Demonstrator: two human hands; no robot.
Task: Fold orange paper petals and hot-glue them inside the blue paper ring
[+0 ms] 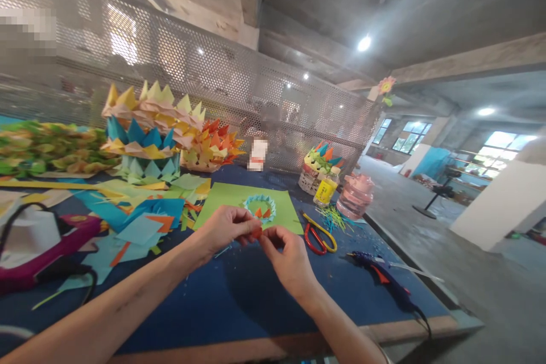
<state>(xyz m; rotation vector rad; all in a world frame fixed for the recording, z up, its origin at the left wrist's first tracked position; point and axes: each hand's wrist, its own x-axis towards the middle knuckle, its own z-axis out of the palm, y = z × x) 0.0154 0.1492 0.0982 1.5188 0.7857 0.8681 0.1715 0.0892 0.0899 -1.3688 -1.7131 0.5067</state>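
Both my left hand (pixel 232 224) and my right hand (pixel 284 250) pinch a small orange-red piece of paper (pixel 256 233) between their fingertips, over the middle of the table. My fingers cover most of that piece, so its folded shape is partly hidden. Just beyond my fingers, a ring of light blue folded paper (pixel 247 202) lies on a green sheet (pixel 222 196). Two orange paper points (pixel 263 213) show at the near side of the ring. Right of my right hand rest scissors (pixel 318 236) with red and yellow handles.
A glue gun (pixel 384 278) lies at the right, its cord over the edge. Behind stand a yellow-labelled bottle (pixel 326 189), a pink-tinted jug (pixel 355 199) and a paper-filled basket (pixel 311 176). Stacked folded-paper rings (pixel 147 142), blue paper scraps (pixel 136 230) and a magenta tool (pixel 55 253) occupy the left.
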